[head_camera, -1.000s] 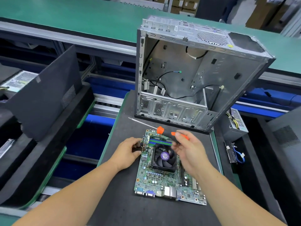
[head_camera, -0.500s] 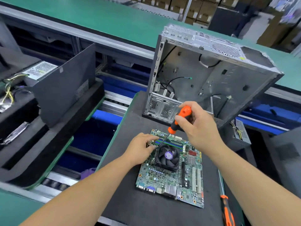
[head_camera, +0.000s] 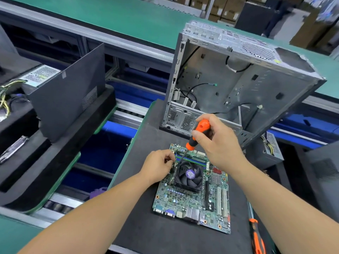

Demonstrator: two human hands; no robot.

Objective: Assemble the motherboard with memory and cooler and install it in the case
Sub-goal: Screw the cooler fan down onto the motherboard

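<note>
A green motherboard (head_camera: 185, 200) lies flat on the black foam pallet (head_camera: 146, 226). A black cooler fan (head_camera: 189, 176) sits on it, with memory sticks (head_camera: 194, 159) in the slots just behind. My right hand (head_camera: 218, 142) grips an orange-and-black screwdriver (head_camera: 199, 132), tilted, its tip down at the cooler's far-left corner. My left hand (head_camera: 157, 166) rests at that same corner, fingers curled and pinching at the shaft near the tip. The open grey metal case (head_camera: 260, 83) stands upright behind the board.
A second orange screwdriver (head_camera: 256, 237) lies at the pallet's right edge. A power supply (head_camera: 271, 143) sits right of the case. Left, another black pallet holds a dark side panel (head_camera: 67, 94). Blue conveyor rails and green belts run behind.
My right hand lifted the screwdriver from lying low over the board to a tilted upright grip, tip set at the cooler's far-left corner. My left hand stayed there. The view shifted left.
</note>
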